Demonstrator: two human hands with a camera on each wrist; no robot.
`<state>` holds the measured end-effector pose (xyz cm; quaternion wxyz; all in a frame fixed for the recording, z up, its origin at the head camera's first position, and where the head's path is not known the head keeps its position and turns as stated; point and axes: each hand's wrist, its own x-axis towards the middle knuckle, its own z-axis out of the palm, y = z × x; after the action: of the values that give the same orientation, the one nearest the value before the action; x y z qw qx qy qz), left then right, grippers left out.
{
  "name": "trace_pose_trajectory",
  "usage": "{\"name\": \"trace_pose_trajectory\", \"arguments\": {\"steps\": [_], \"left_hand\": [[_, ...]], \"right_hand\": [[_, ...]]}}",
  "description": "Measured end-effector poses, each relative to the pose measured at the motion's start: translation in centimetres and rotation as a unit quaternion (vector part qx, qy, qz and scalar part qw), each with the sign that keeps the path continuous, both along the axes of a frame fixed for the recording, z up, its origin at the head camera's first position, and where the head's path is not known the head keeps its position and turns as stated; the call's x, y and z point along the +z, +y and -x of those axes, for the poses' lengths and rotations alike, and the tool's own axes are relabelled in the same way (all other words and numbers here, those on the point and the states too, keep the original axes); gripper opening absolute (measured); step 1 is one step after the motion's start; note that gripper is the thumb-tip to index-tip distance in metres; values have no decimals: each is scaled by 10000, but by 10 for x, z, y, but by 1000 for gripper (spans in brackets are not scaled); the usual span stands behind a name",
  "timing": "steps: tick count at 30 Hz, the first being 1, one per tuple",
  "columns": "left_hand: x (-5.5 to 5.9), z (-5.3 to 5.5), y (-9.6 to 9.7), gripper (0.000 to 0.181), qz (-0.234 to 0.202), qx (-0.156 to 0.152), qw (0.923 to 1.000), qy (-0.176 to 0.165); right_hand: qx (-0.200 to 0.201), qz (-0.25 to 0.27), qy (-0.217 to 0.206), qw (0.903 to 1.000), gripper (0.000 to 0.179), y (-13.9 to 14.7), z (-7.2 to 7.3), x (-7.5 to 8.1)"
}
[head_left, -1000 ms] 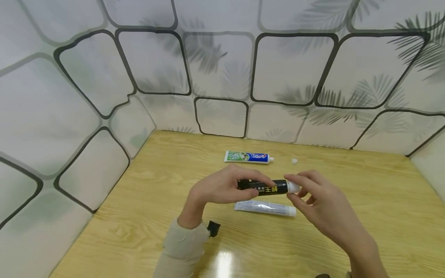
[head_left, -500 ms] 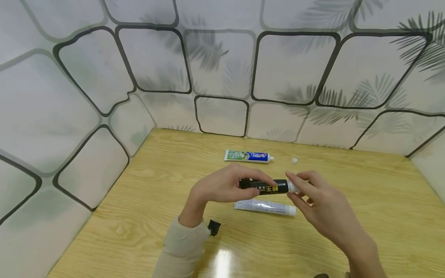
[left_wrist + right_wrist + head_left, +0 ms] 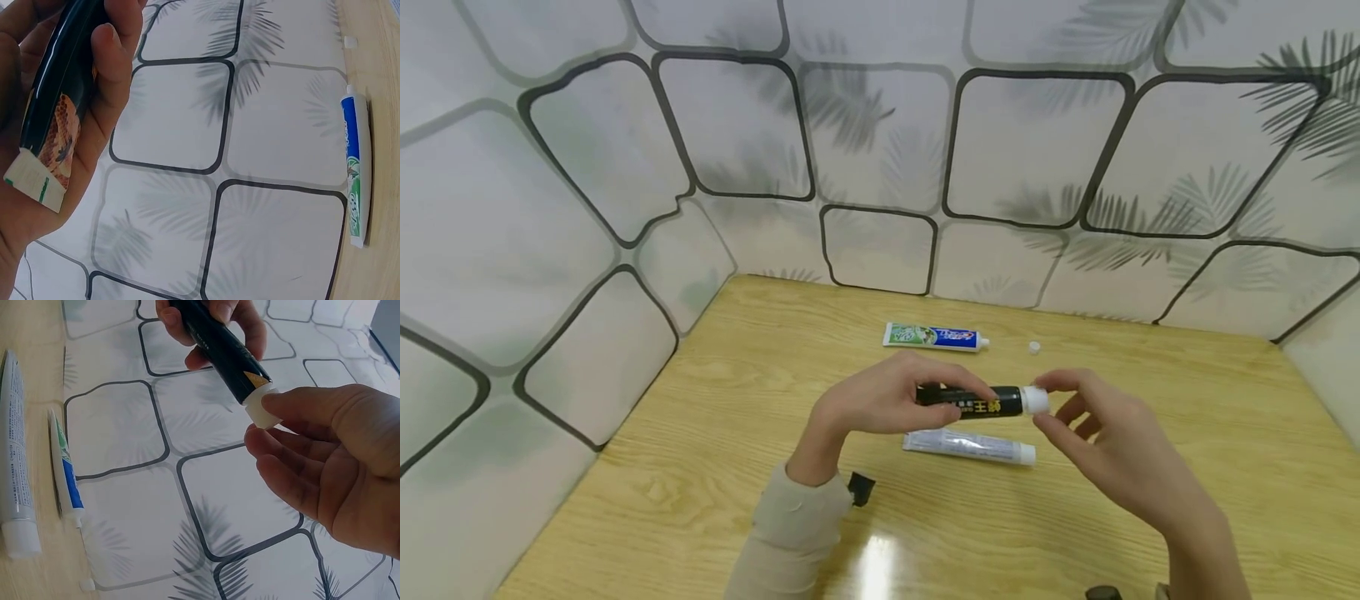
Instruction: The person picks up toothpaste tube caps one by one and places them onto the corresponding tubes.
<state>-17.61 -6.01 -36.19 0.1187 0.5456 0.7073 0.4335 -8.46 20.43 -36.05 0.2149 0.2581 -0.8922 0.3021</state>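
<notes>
My left hand (image 3: 898, 396) grips a black toothpaste tube (image 3: 1006, 402) with yellow lettering, held above the table and pointing right. Its flat, pale crimped end (image 3: 39, 181) shows below the palm in the left wrist view. A white cap (image 3: 1035, 400) sits at the tube's right end. My right hand (image 3: 1112, 442) has its thumb and index fingertip at that cap, pinching it near the outer end; in the right wrist view the thumb (image 3: 300, 405) lies against the cap's side. Most of the tube's middle is hidden by the left fingers.
Below the held tube lies a silvery-white tube (image 3: 966, 446) with a white cap. Farther back are an uncapped green-and-blue toothpaste tube (image 3: 936, 337) and a small loose white cap (image 3: 1034, 347). A patterned wall covering (image 3: 880, 167) rises behind the wooden table (image 3: 700, 433).
My right fingers have shifted slightly right along the white cap, so more of it shows. The left hand and the black tube have barely moved.
</notes>
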Motion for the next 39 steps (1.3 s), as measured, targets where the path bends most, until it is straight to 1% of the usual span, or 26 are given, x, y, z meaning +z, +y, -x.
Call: {"name": "trace_pose_trajectory", "arguments": {"steps": [3,8,12,14,20,24,27,29,31,33,35,36,39], "left_hand": [[1,-1,-1,32,-21,5,10000,-12],[3,-2,-1,32,-56,1,10000,1],[3,-2,-1,33,-61,-1,10000,-5],[3,-2,-1,33,-65,3,10000,4],[3,-2,0,33,-60,46,9999,149],[3,-3,1,33,-52,65,9998,199],[3,-2,2,32,-100,33,9997,229],[2,-2,4,32,-116,9,9995,294],[2,-2,5,33,-117,-11,9994,333],[2,-2,6,33,-91,-13,9994,328],[0,-2,6,33,-75,18,9996,253],[0,-1,6,33,-76,45,9998,199],[-2,0,4,32,-94,93,9999,45]], "right_hand": [[-55,110,-31,9999,48,-1,-1,0],[-33,334,10,9994,46,-2,-1,0],[-132,415,-65,9990,40,-3,0,-1],[-171,460,-172,9986,37,-3,0,-2],[-92,715,-526,9960,33,-2,0,-4],[-161,836,-845,9928,30,-2,1,-5],[-319,922,-1088,9893,23,-2,1,-5],[-518,904,-1248,9867,18,-3,1,-4],[-789,834,-1381,9837,19,-4,3,-3],[-1024,776,-1491,9804,23,-6,5,-3],[-1149,864,-1463,9787,24,-8,6,-5],[-1158,959,-1376,9790,23,-9,7,-7],[-1009,1307,-927,9819,14,-15,9,-11]]}}
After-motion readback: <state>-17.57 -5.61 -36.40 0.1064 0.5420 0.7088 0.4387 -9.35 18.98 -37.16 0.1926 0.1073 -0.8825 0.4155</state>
